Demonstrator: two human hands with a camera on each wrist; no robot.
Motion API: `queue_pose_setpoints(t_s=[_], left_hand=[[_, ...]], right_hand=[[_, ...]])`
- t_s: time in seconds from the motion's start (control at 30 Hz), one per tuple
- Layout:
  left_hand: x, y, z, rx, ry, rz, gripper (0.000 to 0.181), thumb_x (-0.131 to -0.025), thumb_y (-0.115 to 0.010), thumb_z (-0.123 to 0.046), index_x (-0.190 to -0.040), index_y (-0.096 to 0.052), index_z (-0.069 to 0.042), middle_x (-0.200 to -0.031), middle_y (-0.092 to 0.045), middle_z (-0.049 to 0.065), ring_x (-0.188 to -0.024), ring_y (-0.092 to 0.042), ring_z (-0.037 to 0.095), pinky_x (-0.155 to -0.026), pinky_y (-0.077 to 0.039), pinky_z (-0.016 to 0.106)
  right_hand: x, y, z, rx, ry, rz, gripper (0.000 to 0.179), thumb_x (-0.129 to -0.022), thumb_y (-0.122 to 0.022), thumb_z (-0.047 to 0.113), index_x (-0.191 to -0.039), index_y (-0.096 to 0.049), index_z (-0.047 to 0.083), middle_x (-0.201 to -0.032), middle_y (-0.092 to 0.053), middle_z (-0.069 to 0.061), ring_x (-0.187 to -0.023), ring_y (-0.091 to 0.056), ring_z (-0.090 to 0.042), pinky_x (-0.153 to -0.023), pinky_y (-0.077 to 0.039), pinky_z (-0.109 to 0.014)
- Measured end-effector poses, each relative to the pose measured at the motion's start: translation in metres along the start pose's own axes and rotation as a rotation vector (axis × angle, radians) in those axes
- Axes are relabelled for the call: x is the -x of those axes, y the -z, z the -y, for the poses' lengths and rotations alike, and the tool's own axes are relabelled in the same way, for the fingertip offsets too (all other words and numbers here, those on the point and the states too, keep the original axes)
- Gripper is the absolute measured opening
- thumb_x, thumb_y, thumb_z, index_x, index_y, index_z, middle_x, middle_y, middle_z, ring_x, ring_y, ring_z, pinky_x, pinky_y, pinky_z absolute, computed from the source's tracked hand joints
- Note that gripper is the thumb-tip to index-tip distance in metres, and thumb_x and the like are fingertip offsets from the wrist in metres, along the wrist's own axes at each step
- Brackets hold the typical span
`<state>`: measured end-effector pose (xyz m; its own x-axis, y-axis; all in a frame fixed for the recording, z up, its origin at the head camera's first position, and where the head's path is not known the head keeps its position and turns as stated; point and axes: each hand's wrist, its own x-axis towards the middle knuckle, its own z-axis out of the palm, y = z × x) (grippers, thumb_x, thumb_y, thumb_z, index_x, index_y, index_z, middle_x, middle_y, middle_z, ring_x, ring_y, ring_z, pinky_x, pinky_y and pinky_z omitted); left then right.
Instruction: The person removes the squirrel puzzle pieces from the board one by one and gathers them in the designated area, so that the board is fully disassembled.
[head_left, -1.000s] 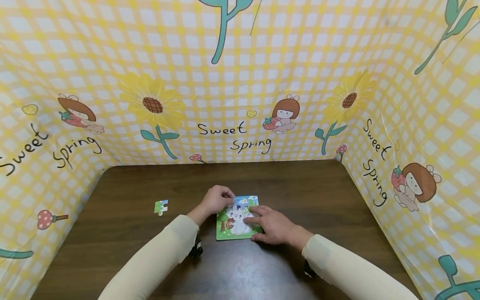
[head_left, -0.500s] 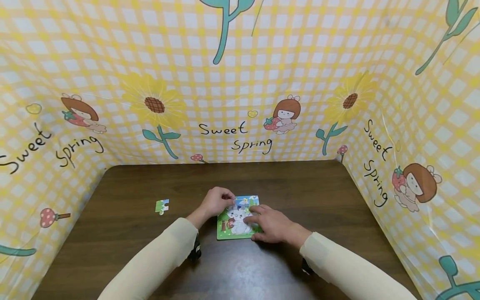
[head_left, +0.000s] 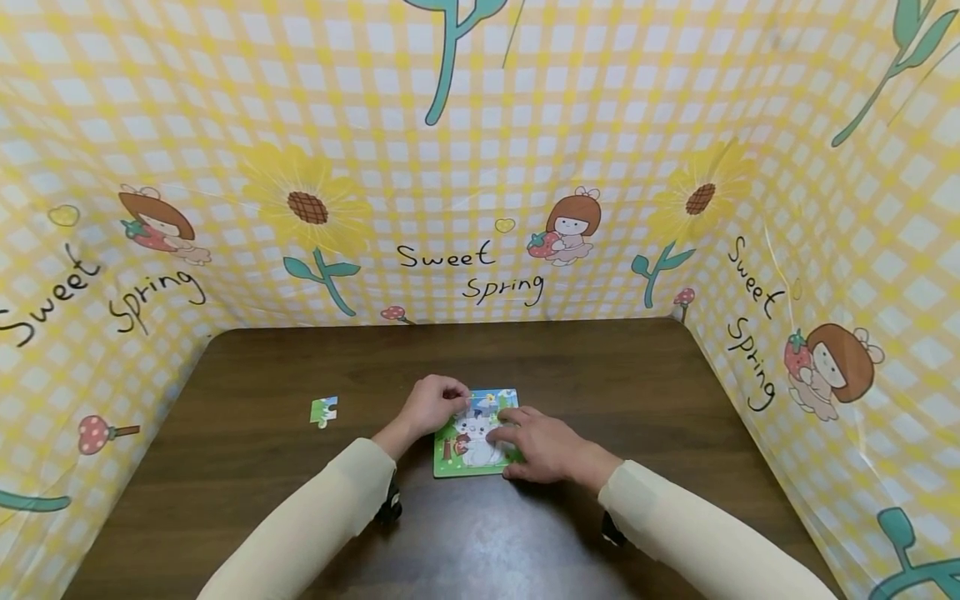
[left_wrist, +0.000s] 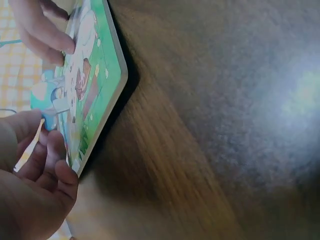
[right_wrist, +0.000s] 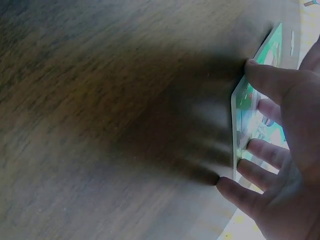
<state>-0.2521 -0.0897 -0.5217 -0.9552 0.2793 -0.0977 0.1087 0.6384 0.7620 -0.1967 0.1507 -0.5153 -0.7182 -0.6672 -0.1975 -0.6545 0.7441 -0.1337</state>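
A square jigsaw puzzle (head_left: 465,469) with a green border and a white cartoon animal lies in the middle of the table. At its upper left edge, my left hand (head_left: 433,403) pinches a bluish puzzle piece (left_wrist: 42,96) between thumb and forefinger; the left wrist view shows this piece tilted against the board, partly covered by the fingers. My right hand (head_left: 549,447) rests on the puzzle's right side with fingers spread, its thumb at the lower right edge in the right wrist view. Parts of the picture are hidden under both hands.
Left of the puzzle, a loose green-and-white puzzle piece (head_left: 324,412) lies on the dark wooden table (head_left: 247,467). A yellow checked cloth (head_left: 480,183) printed with flowers and figures hangs around the table's back and sides.
Both hands stay almost in place on the puzzle. The left hand and forearm have shifted only very slightly; the loose piece lies where it was.
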Motion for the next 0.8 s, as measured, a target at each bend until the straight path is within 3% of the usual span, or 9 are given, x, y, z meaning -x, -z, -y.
queue_pose_setpoints(t_s=[0.27, 0.53, 0.8], left_hand=[[-0.005, -0.001, 0.001, -0.036, 0.007, -0.011, 0.008, -0.097, -0.072, -0.018, -0.093, -0.079, -0.017, -0.088, -0.07, -0.003, -0.082, -0.059, 0.016, -0.073, -0.048, 0.032], [-0.008, 0.0, 0.004, -0.001, -0.018, 0.009, 0.008, -0.095, -0.073, -0.018, -0.092, -0.079, -0.017, -0.089, -0.072, -0.003, -0.082, -0.06, 0.016, -0.072, -0.05, 0.032], [-0.009, -0.001, 0.004, 0.032, 0.049, 0.021, 0.009, -0.095, -0.071, -0.019, -0.094, -0.079, -0.015, -0.089, -0.07, -0.001, -0.081, -0.06, 0.017, -0.069, -0.049, 0.03]], right_hand=[[-0.003, -0.002, 0.001, 0.024, -0.02, -0.004, 0.067, -0.092, -0.067, 0.054, -0.154, -0.047, 0.036, -0.159, -0.041, -0.01, -0.143, -0.041, -0.03, -0.109, -0.047, -0.043], [-0.006, 0.004, 0.003, 0.062, -0.015, 0.024, 0.066, -0.091, -0.067, 0.054, -0.152, -0.05, 0.037, -0.156, -0.044, -0.01, -0.136, -0.045, -0.029, -0.103, -0.05, -0.043], [-0.007, 0.01, 0.008, 0.122, -0.007, 0.069, 0.066, -0.092, -0.067, 0.056, -0.153, -0.048, 0.039, -0.156, -0.044, -0.011, -0.137, -0.047, -0.029, -0.101, -0.052, -0.043]])
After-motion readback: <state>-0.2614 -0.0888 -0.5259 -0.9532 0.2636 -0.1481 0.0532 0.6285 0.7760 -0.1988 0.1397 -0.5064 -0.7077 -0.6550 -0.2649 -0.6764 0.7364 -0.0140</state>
